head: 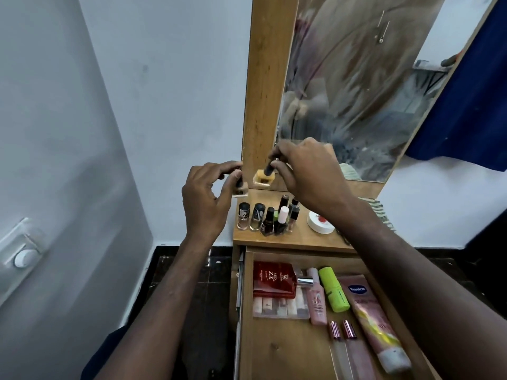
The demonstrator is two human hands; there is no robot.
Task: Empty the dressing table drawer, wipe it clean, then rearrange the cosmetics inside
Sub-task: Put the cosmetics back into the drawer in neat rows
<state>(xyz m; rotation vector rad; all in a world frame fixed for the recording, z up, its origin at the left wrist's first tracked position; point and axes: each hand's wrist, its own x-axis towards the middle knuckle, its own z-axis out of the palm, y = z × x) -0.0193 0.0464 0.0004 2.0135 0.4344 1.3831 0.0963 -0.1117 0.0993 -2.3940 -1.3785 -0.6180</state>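
Head view showed, at the far left, a white wall switch (23,252) on the pale wall. Next came the left hand (207,198), raised above the dressing table top (296,238) and pinching a small nail polish bottle (241,189) by its dark cap. Just beside it, the right hand (307,171) gripped the cap of a second, yellowish bottle (264,179), held in front of the wooden mirror frame (267,86). Below the two hands a cluster of upright nail polish bottles (270,219) stood on the table top, with a white round tin (319,222) near them to the right. Lower down, the drawer (277,349) hung open and held cosmetics: a red box (274,278) lying on a clear case, then a pink bottle (317,300), a green tube (335,289), two slim tubes with rose caps (343,330), and a pink lotion tube (373,325) running along the right side. A mirror (370,86) stood above, and a blue cloth (472,105) hung at the far right.
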